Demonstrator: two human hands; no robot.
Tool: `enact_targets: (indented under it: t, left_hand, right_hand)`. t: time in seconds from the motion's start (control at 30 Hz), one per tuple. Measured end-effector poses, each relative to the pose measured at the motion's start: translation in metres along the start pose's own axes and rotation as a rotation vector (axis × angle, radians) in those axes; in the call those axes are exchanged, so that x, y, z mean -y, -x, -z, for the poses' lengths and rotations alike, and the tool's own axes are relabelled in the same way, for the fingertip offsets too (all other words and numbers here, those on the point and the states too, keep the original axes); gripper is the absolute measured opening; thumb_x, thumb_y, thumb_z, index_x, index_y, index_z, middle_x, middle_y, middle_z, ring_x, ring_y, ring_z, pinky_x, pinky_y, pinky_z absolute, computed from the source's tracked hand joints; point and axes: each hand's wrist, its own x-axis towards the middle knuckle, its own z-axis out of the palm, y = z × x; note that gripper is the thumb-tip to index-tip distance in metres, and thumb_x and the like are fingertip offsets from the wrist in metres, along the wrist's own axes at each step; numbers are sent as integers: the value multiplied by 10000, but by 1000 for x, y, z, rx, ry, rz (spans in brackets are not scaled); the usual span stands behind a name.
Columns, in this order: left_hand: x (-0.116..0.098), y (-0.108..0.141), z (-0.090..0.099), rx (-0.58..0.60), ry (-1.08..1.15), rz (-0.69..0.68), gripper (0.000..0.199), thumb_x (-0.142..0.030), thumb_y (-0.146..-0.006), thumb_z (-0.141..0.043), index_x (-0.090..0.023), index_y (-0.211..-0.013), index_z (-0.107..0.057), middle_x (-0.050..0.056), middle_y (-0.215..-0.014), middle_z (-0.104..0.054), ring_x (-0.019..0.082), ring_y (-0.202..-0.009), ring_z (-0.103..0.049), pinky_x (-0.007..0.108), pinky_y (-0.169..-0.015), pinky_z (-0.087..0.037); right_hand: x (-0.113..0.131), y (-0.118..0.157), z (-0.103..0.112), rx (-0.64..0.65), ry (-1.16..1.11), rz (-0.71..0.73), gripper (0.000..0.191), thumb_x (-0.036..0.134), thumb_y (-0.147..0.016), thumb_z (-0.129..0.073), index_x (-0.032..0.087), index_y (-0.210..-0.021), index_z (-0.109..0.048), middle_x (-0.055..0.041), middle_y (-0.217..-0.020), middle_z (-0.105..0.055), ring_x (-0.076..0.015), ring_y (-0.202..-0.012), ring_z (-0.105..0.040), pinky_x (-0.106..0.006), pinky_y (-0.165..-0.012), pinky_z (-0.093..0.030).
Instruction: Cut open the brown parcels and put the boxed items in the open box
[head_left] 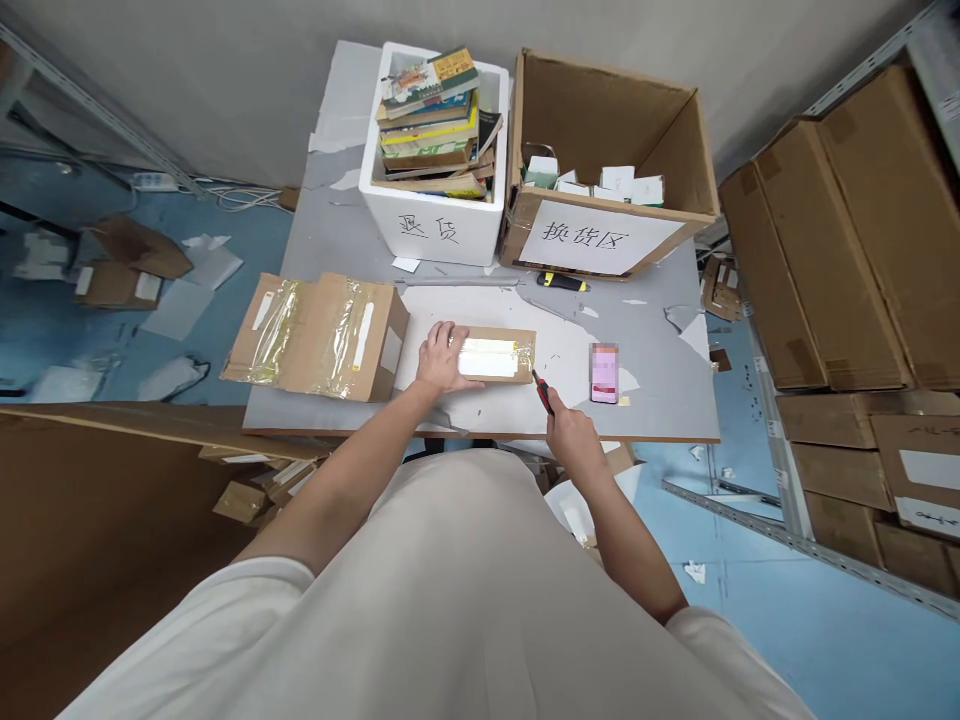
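A small cardboard box point(489, 357) with a white label and clear tape lies flat on the table in front of me. My left hand point(442, 358) grips its left end, fingers over the top and thumb along the near side. In my right hand point(573, 434) is a red and black box cutter point(541, 391), its tip at the taped right end of the box. Whether the blade has gone into the tape is too small to tell. A larger taped carton point(319, 338) stands just left of my left hand. Right of the cutter lies a phone point(604, 373) with a pink screen.
At the table's point(652, 350) back stand a white foam box point(435, 222) of books point(429, 130) and an open carton point(611, 240) holding small white boxes. A yellow and black cutter point(562, 282) lies before them. Stacked cartons point(832, 250) fill the right side.
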Motion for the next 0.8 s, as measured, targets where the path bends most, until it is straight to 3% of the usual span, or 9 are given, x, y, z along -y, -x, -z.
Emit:
enact_targets:
  t: [0.2,0.3,0.37,0.47,0.57,0.67,0.8]
  left_hand:
    - [0,1,-2,-1,5,-5,1077,-645,-485,-790,-215,-1380,-372,193,-1423,-337,426,-1369,-214,557,-1044,-331]
    - [5,-4,-5,-23,34,-22,1123,-636,-440,-814,-205,-1379,-372,202,-1432,-338,428,-1376,-217,559,-1062,-317]
    - [12,-7,-4,-27,80,-54,1173,-645,-414,-818,-190,-1392,-355,211,-1455,-319,428,-1391,-205,563,-1094,-275]
    - [23,0,-4,-58,198,-88,1278,-673,-423,-799,-154,-1454,-249,237,-1538,-161,426,-1432,-115,558,-1128,-216]
    - [35,21,-16,-135,364,45,1364,-631,-441,-816,-137,-1499,-110,241,-1566,-59,400,-1448,-88,522,-1136,-235]
    - [46,44,-42,-82,641,264,1131,-565,-590,-762,-154,-1483,-203,218,-1508,-309,335,-1378,-348,463,-1090,-346]
    - [54,56,-65,-62,905,355,663,-533,-788,-550,-127,-1309,-491,166,-1288,-589,255,-1185,-570,386,-988,-455]
  right_hand:
    - [-5,1,-5,-16,-32,9,562,164,-926,-368,147,-1480,-274,-145,-899,-693,-266,-822,-646,-333,-738,-421]
    - [-22,2,-19,-112,-188,33,566,197,-915,-391,175,-1474,-308,-128,-916,-700,-266,-829,-646,-353,-748,-438]
    - [-35,-3,-35,-228,-434,13,575,275,-917,-404,198,-1477,-300,-107,-924,-702,-249,-811,-651,-366,-750,-461]
    - [-48,-28,-62,-365,-1018,-11,588,438,-906,-401,172,-1427,-342,-114,-1014,-692,-210,-834,-660,-357,-734,-508]
    - [-41,-69,-84,-370,-1457,27,519,538,-850,-451,188,-1233,-471,-131,-1167,-641,-189,-980,-642,-323,-750,-528]
    - [-23,-107,-97,-305,-1595,23,505,602,-795,-479,209,-1112,-468,-105,-1134,-644,-162,-965,-642,-285,-723,-524]
    - [-9,-128,-100,-264,-1592,31,509,630,-758,-498,208,-1040,-454,-47,-973,-659,-124,-834,-640,-264,-723,-516]
